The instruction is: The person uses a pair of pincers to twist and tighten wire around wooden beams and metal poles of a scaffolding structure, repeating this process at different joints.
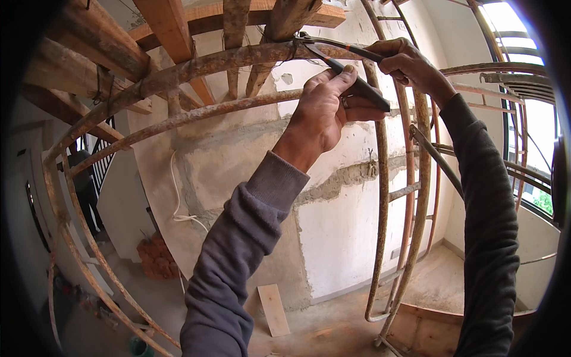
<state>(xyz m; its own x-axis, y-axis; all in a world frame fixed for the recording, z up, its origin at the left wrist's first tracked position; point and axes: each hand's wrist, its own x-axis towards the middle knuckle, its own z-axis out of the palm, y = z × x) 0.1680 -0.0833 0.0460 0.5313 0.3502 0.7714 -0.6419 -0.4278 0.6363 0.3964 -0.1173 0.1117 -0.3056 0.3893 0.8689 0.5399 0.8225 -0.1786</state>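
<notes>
- Dark steel pincers (333, 63) with two long, black-gripped handles sit high in our view, their small head at the spot where a rusty, curved metal pipe (208, 66) meets a weathered grey-brown timber (291, 19).
- Both our hands are on the tool: our left hand (326, 110) is wrapped round the lower handle with its thumb laid along the top, and our right hand (413, 66) is closed on the end of the upper one.
- As for progress, several timbers lie across the pipe, and thin, dark wire (292, 52) shows at this joint. More wire hangs about the timbers at the far left, so we judge some fastening there is done.
- What is left seems to be the wire at the tool's head; whether it is tight, loose or cut through we cannot tell, as the jaws are too small to read.
- The head points left and slightly up, toward the joint. The handles spread rightward in a narrow V, so the long axis slants from the joint down to our right, the lower handle dropping more steeply than the upper.
</notes>
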